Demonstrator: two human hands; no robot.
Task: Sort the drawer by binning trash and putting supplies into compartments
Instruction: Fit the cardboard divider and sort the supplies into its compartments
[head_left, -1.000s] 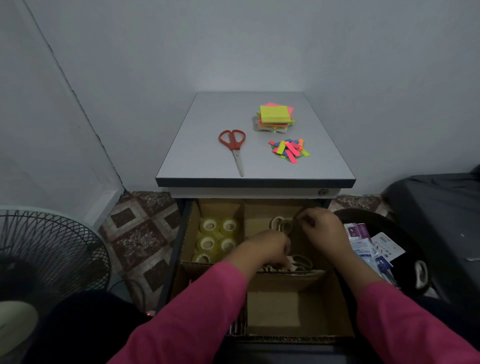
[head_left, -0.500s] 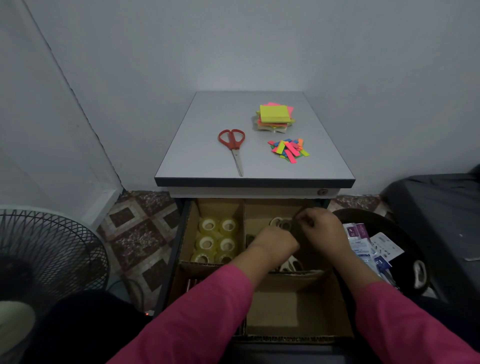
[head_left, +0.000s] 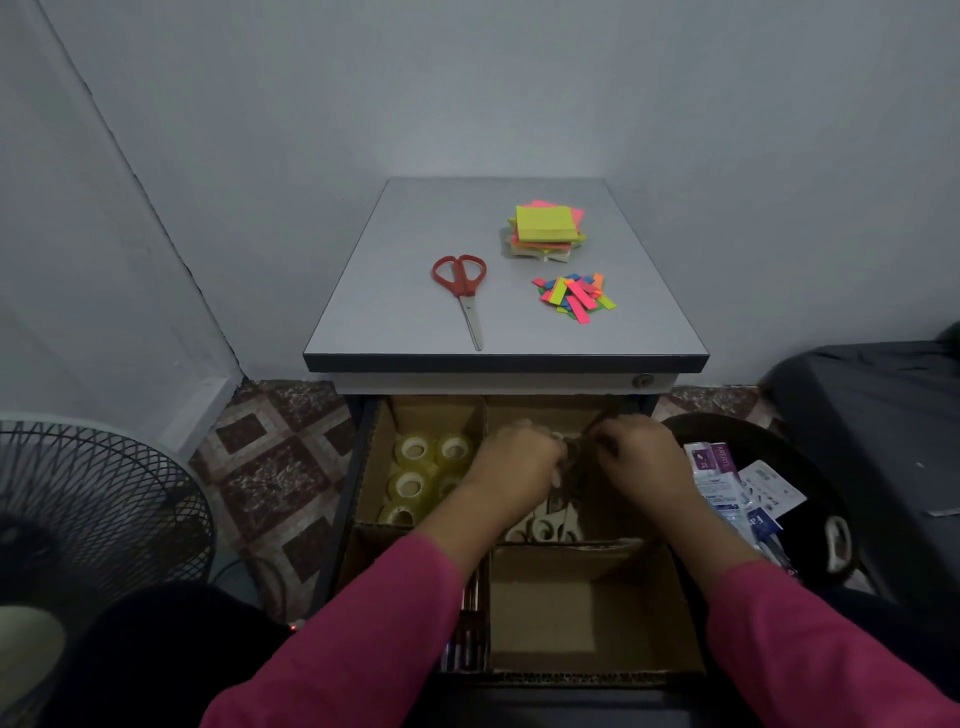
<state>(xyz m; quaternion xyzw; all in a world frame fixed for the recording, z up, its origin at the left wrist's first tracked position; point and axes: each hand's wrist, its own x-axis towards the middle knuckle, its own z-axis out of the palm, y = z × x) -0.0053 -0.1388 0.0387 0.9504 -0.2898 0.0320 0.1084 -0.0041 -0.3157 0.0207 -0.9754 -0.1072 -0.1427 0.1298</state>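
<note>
- Reaching into the open drawer (head_left: 363, 467), the left hand (head_left: 519, 462) and right hand (head_left: 644, 457) meet over its rear right cardboard compartment (head_left: 540, 410); fingers of both are curled around something dark and small, too dim to identify.
- Clear tape rolls (head_left: 421, 467) fill the rear left compartment; pale looped items (head_left: 545, 525) lie below the hands.
- Front right compartment (head_left: 571, 618): bare cardboard floor.
- Red-handled scissors (head_left: 462, 291), sticky-note stack (head_left: 548, 228) and coloured paper strips (head_left: 574, 297) lie on the table (head_left: 395, 312).
- Dark bin (head_left: 831, 499) beside the drawer's right edge holds wrappers (head_left: 727, 483).
</note>
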